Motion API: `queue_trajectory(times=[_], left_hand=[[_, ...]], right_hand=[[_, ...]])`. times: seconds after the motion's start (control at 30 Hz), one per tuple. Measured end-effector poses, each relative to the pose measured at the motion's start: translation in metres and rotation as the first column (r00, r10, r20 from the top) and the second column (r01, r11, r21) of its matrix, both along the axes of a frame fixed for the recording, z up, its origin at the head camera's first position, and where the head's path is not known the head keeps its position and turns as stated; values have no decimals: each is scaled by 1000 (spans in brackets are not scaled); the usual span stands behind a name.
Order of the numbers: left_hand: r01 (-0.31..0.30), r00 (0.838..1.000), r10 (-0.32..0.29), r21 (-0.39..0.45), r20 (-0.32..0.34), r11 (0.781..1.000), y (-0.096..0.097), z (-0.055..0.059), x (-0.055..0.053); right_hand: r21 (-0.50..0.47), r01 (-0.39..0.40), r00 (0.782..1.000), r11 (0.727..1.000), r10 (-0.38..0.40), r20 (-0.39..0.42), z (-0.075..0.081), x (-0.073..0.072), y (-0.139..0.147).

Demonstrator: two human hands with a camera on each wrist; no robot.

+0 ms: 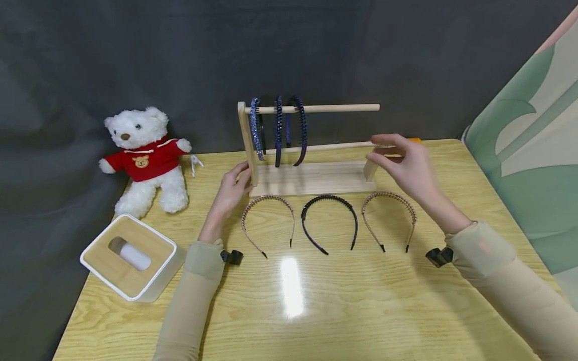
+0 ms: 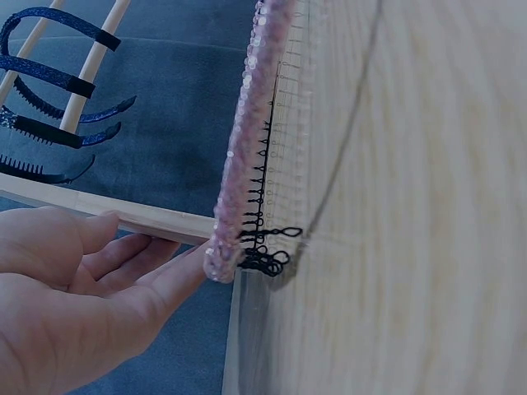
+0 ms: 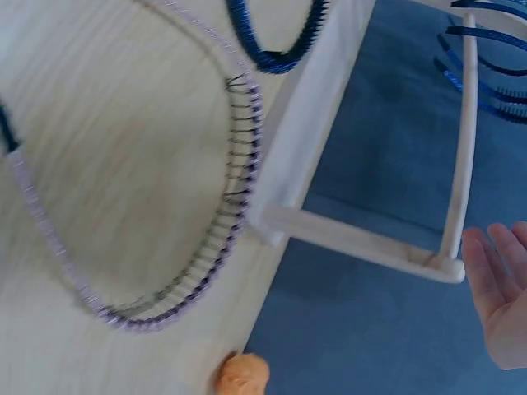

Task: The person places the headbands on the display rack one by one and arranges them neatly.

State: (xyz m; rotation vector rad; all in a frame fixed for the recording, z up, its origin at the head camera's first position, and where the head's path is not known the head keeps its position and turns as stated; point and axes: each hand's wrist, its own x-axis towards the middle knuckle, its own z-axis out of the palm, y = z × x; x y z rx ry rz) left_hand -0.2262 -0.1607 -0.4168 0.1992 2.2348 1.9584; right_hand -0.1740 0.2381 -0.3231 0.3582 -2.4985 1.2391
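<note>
Wooden rack [image 1: 311, 179], towards the back of the surface [image 1: 361, 311], judged light, stiff and best held by its posts, appears pale and smooth, blue headbands [image 1: 278, 133] hung on it, the left hand's [image 1: 232, 188] loose fingers touching its left post, the right hand's [image 1: 408, 163] thumb and fingers apart beside its right end.

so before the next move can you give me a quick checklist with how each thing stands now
1. Pale wooden two-rod rack upright on the wood-grain table: ok.
2. Left hand at the rack's left upright: ok; firmness of any hold: cannot tell.
3. Right hand free of headbands: ok; touching the rack: cannot tell.
4. Right part of the upper round wooden rod bare, three blue ridged headbands hanging towards the left: ok.
5. All headbands hung: not ok; two pink beaded headbands and one dark ridged headband lie on the table.
</note>
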Motion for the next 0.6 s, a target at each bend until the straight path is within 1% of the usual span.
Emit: queue_trajectory(times=[0.27,0.47,0.6], left_hand=[[2,1000,-2,0,7,1000,0,0,-1],[2,1000,-1,-4,17,1000,0,-1,1],[-1,1000,1,0,10,1000,0,0,1]], right_hand=[[29,2,1000,1000,-2,9,-15,3,18],[64,-2,998,998,-1,55,-27,10,30],[83,-2,997,997,-4,74,-33,15,35]])
